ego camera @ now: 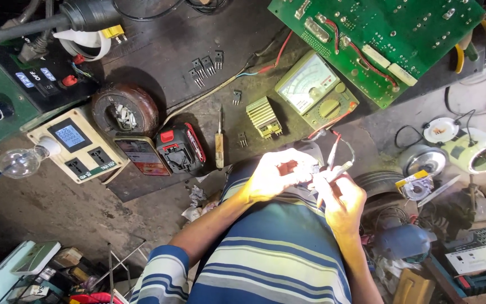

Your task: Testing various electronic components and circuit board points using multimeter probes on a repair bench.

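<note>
While both hands meet over the lap, the left hand [274,177] is curled around a small dark part [288,167], reddish-dark between the fingers, mostly washed out by bright light so its shape is hard to tell. Right hand [341,197] is pinched narrow on a thin pale probe [336,170], tip pointing at the part, just beside the left fingertips. 2 leads, red and dark, run from the probes up to the meter [316,90], a green analog box with a white dial, lying tilted on the bench [158,56].

Near the meter: a ribbed heatsink [264,117], a screwdriver [219,143] lying upright in view, several 3-leg transistors [206,67] scattered well apart from the hands. A green circuit board [378,39] sits top right, overlapping the bench edge. Left side: a red-black battery pack [180,147], a brown toroid coil [125,110], a cream socket box [77,145] with a clear bulb [21,161] touching its corner. Striped shirt [271,259] fills the bottom centre.
</note>
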